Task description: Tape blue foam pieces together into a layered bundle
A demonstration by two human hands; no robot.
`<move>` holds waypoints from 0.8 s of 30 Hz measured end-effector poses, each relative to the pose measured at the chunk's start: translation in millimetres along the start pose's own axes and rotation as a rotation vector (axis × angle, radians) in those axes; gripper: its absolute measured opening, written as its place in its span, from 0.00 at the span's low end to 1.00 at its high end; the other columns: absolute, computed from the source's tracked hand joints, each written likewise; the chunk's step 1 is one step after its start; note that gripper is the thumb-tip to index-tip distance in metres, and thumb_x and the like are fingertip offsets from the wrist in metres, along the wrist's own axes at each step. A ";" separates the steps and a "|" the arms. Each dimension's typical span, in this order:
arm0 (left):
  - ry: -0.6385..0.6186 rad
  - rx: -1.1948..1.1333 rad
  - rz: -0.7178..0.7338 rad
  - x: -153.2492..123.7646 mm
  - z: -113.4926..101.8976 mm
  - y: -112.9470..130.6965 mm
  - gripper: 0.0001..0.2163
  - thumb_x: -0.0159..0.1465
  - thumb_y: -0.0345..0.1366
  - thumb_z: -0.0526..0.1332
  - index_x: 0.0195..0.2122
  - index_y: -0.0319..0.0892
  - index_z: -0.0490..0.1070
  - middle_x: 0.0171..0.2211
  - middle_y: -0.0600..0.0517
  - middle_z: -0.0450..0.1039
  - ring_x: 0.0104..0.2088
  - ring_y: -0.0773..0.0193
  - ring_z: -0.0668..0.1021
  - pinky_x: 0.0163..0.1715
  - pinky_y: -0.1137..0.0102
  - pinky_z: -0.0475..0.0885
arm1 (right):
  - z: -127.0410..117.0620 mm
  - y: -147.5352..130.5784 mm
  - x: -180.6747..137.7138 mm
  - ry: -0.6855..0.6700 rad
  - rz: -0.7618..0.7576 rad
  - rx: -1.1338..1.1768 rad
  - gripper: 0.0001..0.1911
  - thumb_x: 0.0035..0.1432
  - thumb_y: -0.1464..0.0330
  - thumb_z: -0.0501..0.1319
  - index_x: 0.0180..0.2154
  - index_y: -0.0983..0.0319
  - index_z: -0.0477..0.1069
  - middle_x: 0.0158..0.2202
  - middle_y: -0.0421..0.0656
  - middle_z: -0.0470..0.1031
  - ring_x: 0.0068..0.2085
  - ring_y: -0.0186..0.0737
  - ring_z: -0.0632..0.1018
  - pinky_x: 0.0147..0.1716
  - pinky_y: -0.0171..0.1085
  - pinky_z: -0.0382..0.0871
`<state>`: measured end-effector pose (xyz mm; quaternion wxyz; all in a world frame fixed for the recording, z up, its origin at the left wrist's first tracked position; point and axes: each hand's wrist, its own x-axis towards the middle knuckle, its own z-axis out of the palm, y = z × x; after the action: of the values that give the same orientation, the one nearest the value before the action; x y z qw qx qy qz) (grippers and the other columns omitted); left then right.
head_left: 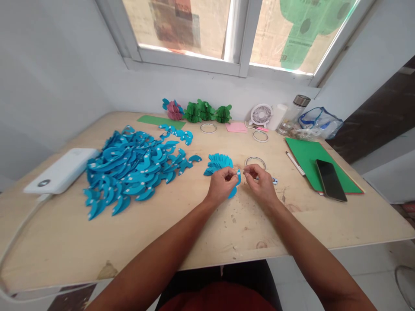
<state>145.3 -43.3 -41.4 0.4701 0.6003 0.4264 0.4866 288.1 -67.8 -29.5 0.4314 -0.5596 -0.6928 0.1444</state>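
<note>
Blue curved paper piece sits pinched in the left hand, fingers closed narrow on it, held just above the tabletop near the middle of the plywood table. Held low and close, probably to steady it for fine fingertip work. Right hand is beside it, thumb and forefinger pressed together on something very small, likely a bit of tape or backing; too small to identify. The two hands nearly touch.

Just behind the left hand: a fanned stack of joined blue pieces, kept within reach. A tape ring lies just behind the right hand.

Toward the left edge: large loose pile of blue cut-outs, each bearing small white patches. White power bank at the far left edge; its cable runs off the near-left corner, end out of view.

Along the far edge: finished pink-blue and green paper balls, small white fan, bottle, clear pouch. Right side: green sheet carrying a phone, with a pen at its left edge.

Most of the held piece is hidden by the left hand's fingers.
</note>
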 end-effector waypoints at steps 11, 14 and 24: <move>-0.061 -0.023 0.029 -2.4 0.7 2.6 0.04 0.53 0.32 0.57 0.22 0.39 0.66 0.17 0.57 0.64 0.19 0.73 0.66 0.20 0.77 0.62 | -1.3 0.1 1.2 -0.037 -0.022 0.102 0.05 0.52 0.72 0.54 0.32 0.61 0.68 0.30 0.41 0.73 0.31 0.35 0.71 0.31 0.34 0.65; -0.071 -0.031 0.029 -2.5 0.6 4.0 0.04 0.53 0.32 0.57 0.22 0.40 0.66 0.17 0.57 0.64 0.19 0.72 0.67 0.20 0.77 0.62 | -1.7 -1.1 1.0 -0.039 -0.020 0.100 0.06 0.52 0.72 0.54 0.32 0.61 0.68 0.30 0.41 0.73 0.31 0.35 0.71 0.31 0.34 0.65; -0.047 0.006 0.045 -0.2 -0.4 0.6 0.05 0.53 0.31 0.57 0.21 0.39 0.65 0.17 0.57 0.64 0.19 0.72 0.67 0.20 0.77 0.62 | -2.0 -1.4 0.6 -0.002 -0.029 0.095 0.06 0.52 0.71 0.55 0.33 0.61 0.68 0.31 0.42 0.73 0.31 0.36 0.72 0.32 0.35 0.65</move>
<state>144.9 -43.5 -40.8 0.4670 0.6226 0.4030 0.4815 288.6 -68.3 -27.1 0.4588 -0.5281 -0.6936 0.1716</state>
